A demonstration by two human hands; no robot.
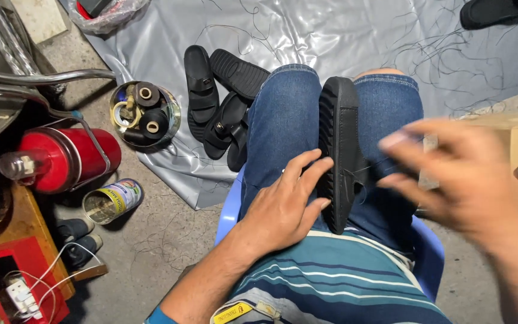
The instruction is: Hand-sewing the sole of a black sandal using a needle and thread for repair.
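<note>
Black sandal wedged on edge between the person's knees

The sandal (338,150) runs lengthwise away from the body, sole facing left. The left hand (286,207) lies flat with fingers spread against the sole; the blurred right hand (451,174) pinches near the strap on the other side.

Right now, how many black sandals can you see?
6: one sandal on the lap, four in the sandal pile on the grey sheet, one at the top right corner. Some may be hidden.
</note>
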